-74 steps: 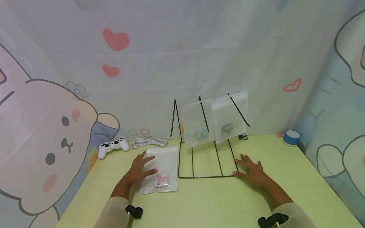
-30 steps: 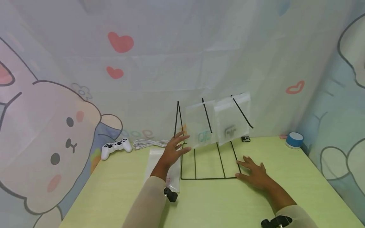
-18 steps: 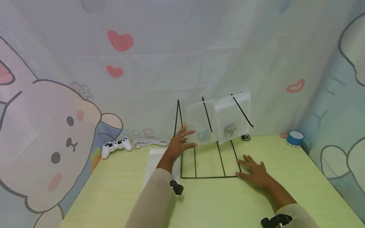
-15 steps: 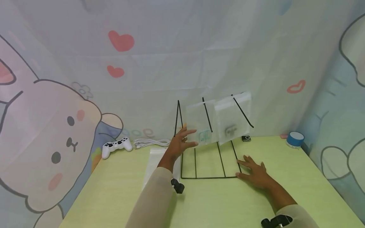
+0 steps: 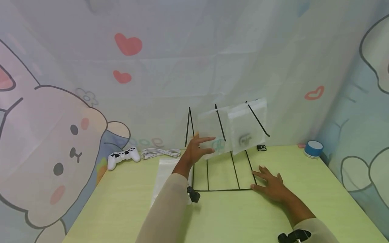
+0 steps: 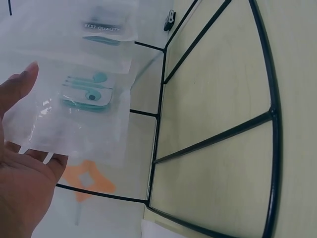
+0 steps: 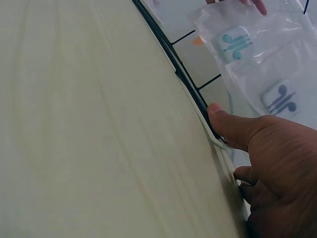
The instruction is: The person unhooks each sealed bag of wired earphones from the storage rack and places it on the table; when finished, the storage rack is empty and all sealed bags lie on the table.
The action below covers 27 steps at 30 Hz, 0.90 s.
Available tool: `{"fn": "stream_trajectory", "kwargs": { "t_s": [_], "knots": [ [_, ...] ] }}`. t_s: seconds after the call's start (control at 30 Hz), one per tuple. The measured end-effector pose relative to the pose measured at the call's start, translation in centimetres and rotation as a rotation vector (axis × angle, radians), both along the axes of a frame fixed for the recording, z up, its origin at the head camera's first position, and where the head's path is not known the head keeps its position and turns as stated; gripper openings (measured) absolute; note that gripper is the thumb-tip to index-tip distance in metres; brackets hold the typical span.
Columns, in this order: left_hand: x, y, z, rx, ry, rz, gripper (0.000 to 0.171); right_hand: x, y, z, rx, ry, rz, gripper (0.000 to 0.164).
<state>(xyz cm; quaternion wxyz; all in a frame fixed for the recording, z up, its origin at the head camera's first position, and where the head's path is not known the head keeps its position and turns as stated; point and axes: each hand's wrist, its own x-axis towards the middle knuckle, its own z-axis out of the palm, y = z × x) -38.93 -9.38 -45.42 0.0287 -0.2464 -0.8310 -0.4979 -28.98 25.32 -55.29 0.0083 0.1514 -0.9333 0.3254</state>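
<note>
In the head view we see the left hand (image 5: 196, 150) near the centre of the frame, at the left edge of the teal-earphone bag (image 5: 211, 130), which hangs on the middle prong of the black wire rack (image 5: 223, 190). Its index finger and thumb reach out straight with a gap between their tips. To the right, on the next prong, hangs the dark-earphone bag (image 5: 245, 126). Right of centre, we find the right hand (image 5: 270, 184) with fingers spread, thumb and fingertips at the rack's base. A flat bag (image 5: 162, 172) lies at lower centre-left, partly hidden by the left sleeve (image 5: 165, 209); a white controller (image 5: 123, 157) and a coiled white cable (image 5: 161, 153) sit farther left.

In the left wrist view, we have the left hand at lower left, thumb in front of the teal-earphone bag and other fingers passing behind its lower edge; we cannot tell whether they press on it. The rack's base fills the right half.

In the right wrist view, the right hand enters at lower right, its extended thumb touching the rack's wire. Both hanging bags show at upper right.
</note>
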Motion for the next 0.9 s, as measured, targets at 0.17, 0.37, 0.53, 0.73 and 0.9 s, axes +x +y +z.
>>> {"fn": "stream_trajectory", "kwargs": {
  "t_s": [0.17,0.37,0.53,0.73,0.9],
  "knots": [
    [-0.1,0.2,0.2,0.011,0.023,-0.042,0.051,0.1,-0.1,0.2,0.003,0.005,-0.005,0.071],
    [0.2,0.0,0.2,0.014,0.042,-0.078,0.053,0.2,-0.2,0.5,0.008,0.008,-0.006,0.070],
    [0.7,0.0,0.5,0.008,0.062,-0.061,0.055,0.2,-0.2,0.4,0.006,0.015,-0.007,0.070],
    [1.3,-0.5,0.8,0.016,0.057,-0.010,0.061,0.1,-0.1,0.1,0.016,0.014,-0.004,0.070],
    [1.9,-1.0,1.1,0.007,0.025,-0.002,0.067,0.1,-0.1,0.2,0.013,0.011,-0.005,0.070]
  ]
}}
